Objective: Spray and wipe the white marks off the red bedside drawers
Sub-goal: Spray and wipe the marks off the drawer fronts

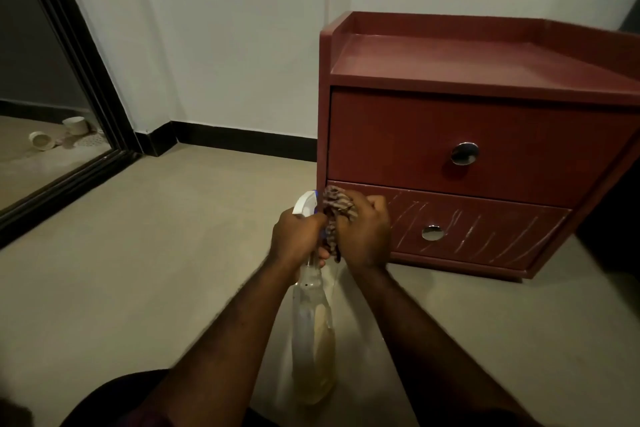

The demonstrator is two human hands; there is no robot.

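While the red bedside drawers [450, 135] stand on the floor [138, 270], white marks [460, 218] streaking the lower drawer front [408, 246], the left hand [298, 236] is curled round the neck of a clear spray bottle [313, 322] and the right hand [363, 236] bunches a striped cloth [337, 208] just beside its white nozzle [304, 203]. Bottle: light, part-filled, probably slick plastic, best held at the neck under the trigger; cloth: soft, limp, best wadded in the palm.

Pale wall [225, 28] across top of frame. Black skirting board [242, 141] along its base. Beige floor [138, 253] below. Black-framed glass door [86, 55] at far left; behind glass, two white pots, one upright [75, 124], one tipped [41, 141].
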